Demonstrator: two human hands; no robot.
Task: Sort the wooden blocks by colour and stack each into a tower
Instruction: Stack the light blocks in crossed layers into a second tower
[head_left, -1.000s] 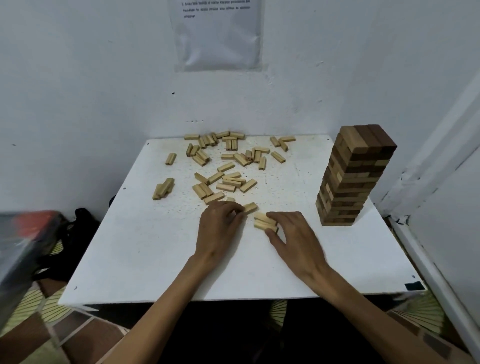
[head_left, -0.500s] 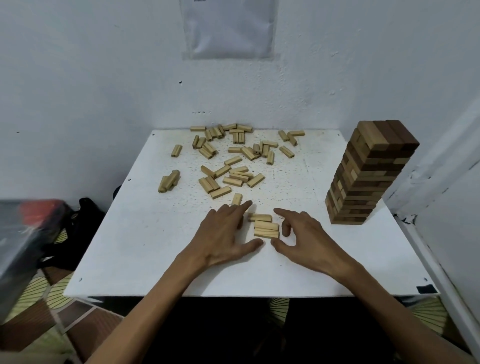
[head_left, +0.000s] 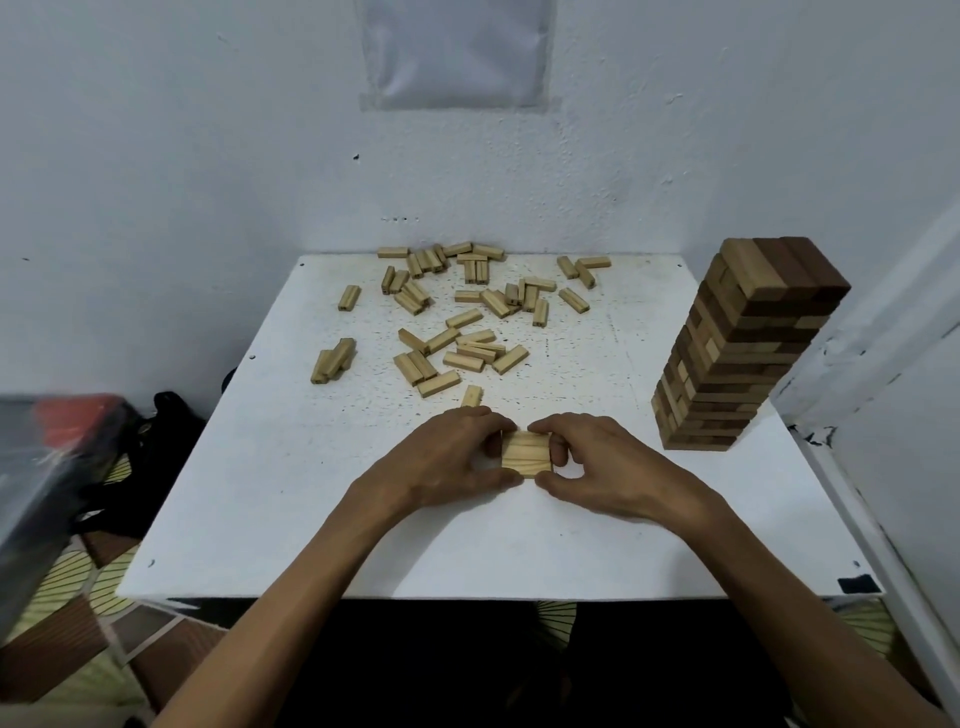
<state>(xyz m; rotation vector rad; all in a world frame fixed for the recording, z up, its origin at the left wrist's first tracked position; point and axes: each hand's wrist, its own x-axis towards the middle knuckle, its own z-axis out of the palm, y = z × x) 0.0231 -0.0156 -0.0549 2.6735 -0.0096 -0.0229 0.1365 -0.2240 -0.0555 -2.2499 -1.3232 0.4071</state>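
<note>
Since half a second ago both hands have closed in, and the separate pale pieces now sit flush as one row of blocks (head_left: 525, 454). The left hand (head_left: 441, 467) and right hand (head_left: 613, 467) pinch it from either end, thumbs at its near edge, on the table (head_left: 311, 493) near the front middle. Behind lie scattered loose blocks (head_left: 467, 332), well apart from the brown-and-tan tower (head_left: 737, 353) at the right.
</note>
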